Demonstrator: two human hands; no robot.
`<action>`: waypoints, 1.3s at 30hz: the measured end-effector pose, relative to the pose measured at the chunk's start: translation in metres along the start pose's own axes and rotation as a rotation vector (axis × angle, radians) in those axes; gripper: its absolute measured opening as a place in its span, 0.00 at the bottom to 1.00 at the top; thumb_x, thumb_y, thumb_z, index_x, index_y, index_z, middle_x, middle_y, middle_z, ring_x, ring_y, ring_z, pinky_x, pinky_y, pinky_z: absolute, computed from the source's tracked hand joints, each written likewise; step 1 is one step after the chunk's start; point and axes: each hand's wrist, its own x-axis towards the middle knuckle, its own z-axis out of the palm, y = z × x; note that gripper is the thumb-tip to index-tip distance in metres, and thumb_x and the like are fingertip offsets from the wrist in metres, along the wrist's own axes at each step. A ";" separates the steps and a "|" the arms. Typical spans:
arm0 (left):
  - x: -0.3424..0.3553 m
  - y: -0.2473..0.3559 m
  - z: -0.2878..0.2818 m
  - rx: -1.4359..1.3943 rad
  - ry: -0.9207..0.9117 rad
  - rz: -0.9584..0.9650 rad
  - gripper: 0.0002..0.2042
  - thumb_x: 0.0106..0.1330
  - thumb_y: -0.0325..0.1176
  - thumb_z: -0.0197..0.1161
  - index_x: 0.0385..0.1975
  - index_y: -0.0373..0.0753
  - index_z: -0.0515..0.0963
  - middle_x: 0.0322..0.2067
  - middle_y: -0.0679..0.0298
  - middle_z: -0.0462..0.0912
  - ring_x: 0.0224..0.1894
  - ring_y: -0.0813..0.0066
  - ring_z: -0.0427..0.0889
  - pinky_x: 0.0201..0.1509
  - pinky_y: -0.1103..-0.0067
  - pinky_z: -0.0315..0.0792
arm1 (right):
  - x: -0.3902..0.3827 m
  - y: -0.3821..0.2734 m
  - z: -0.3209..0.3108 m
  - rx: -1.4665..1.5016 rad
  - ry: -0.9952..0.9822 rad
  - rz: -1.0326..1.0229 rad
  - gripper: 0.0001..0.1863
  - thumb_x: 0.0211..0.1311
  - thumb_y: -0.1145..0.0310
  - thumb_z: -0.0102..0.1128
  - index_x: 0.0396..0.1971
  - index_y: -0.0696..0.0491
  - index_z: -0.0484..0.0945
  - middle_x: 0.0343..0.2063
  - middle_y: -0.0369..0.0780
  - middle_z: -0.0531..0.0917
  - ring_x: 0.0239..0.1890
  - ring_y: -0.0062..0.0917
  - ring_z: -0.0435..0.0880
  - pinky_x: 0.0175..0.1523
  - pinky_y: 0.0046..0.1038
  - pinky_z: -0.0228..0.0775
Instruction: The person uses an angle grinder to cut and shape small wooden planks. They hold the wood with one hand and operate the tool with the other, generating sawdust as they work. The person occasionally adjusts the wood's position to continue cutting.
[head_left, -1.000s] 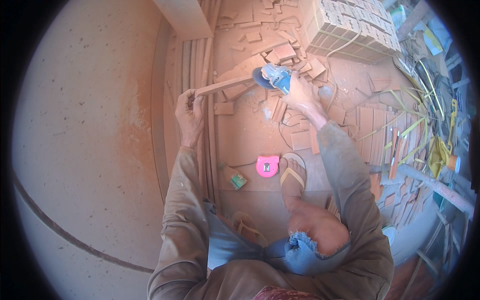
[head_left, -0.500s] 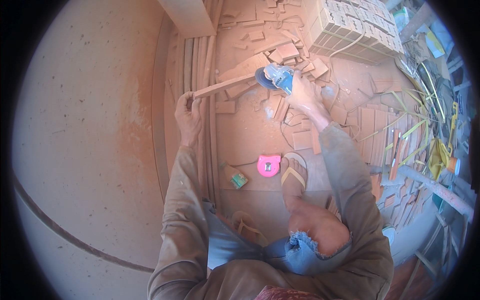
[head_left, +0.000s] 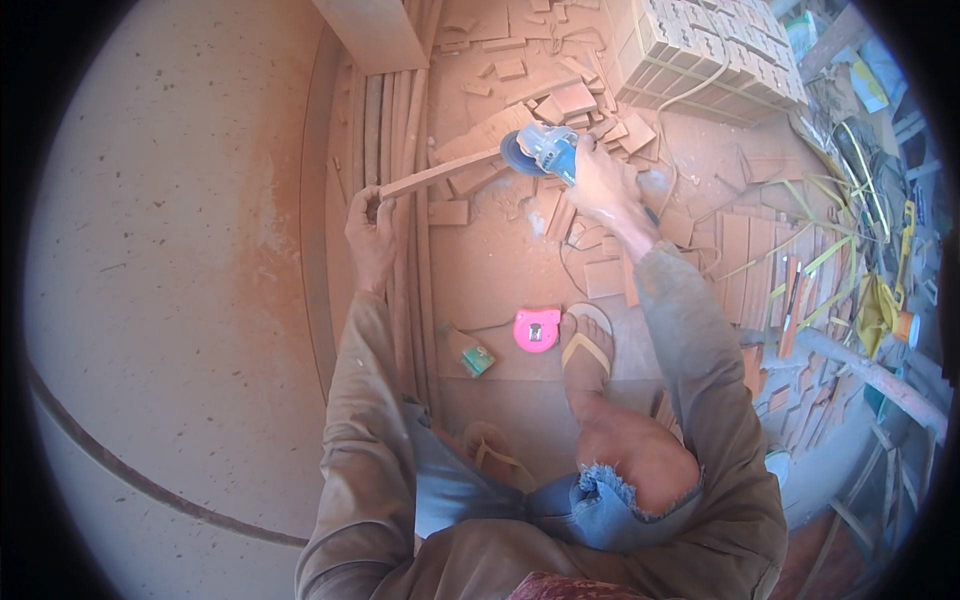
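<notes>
My left hand (head_left: 371,238) pinches the near-left end of a narrow reddish tile strip (head_left: 440,173), which slants up to the right above the dusty floor. In my right hand (head_left: 606,188) is a blue angle grinder (head_left: 552,152), gripped around its body. Its round disc (head_left: 518,152) meets the far-right end of the strip; the exact contact is hard to make out. Several broken tile pieces (head_left: 572,99) lie behind the grinder. Nearer to me, a pink tape measure (head_left: 537,331) rests beside my sandalled foot (head_left: 588,352).
A strapped stack of tiles (head_left: 700,62) stands at the far right, with loose tiles (head_left: 748,258) nearer. Long thin bars (head_left: 408,330) run along the left, below a square post (head_left: 378,35). A small green box (head_left: 477,359) sits near the tape measure.
The grinder and my right hand have shifted slightly left. My left hand and the strip have moved a little left too. Everything else stays put.
</notes>
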 end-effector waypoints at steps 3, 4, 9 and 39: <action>0.000 0.008 0.002 -0.022 -0.030 -0.049 0.07 0.74 0.23 0.61 0.48 0.32 0.76 0.41 0.64 0.81 0.45 0.79 0.82 0.53 0.80 0.77 | 0.001 0.005 0.001 0.005 0.010 0.022 0.32 0.53 0.67 0.65 0.58 0.62 0.67 0.51 0.58 0.83 0.52 0.53 0.85 0.55 0.49 0.76; 0.000 0.011 0.004 -0.028 -0.043 -0.070 0.07 0.74 0.23 0.60 0.48 0.32 0.75 0.41 0.64 0.81 0.46 0.78 0.82 0.54 0.79 0.78 | 0.000 0.010 0.000 0.005 0.022 0.036 0.32 0.54 0.67 0.65 0.58 0.62 0.68 0.50 0.58 0.83 0.52 0.53 0.85 0.55 0.49 0.76; 0.005 0.025 0.014 -0.304 -0.048 -0.052 0.06 0.77 0.23 0.57 0.49 0.32 0.73 0.43 0.62 0.80 0.47 0.76 0.83 0.61 0.73 0.82 | -0.010 0.018 -0.005 0.078 0.068 0.107 0.32 0.53 0.64 0.65 0.57 0.62 0.69 0.50 0.57 0.83 0.52 0.54 0.84 0.56 0.47 0.76; 0.101 -0.033 0.134 0.263 0.000 -0.104 0.10 0.66 0.29 0.63 0.41 0.28 0.82 0.34 0.53 0.87 0.36 0.59 0.86 0.41 0.67 0.78 | -0.040 0.091 -0.002 0.465 0.087 0.212 0.37 0.42 0.59 0.76 0.54 0.59 0.73 0.46 0.55 0.86 0.51 0.50 0.86 0.55 0.43 0.76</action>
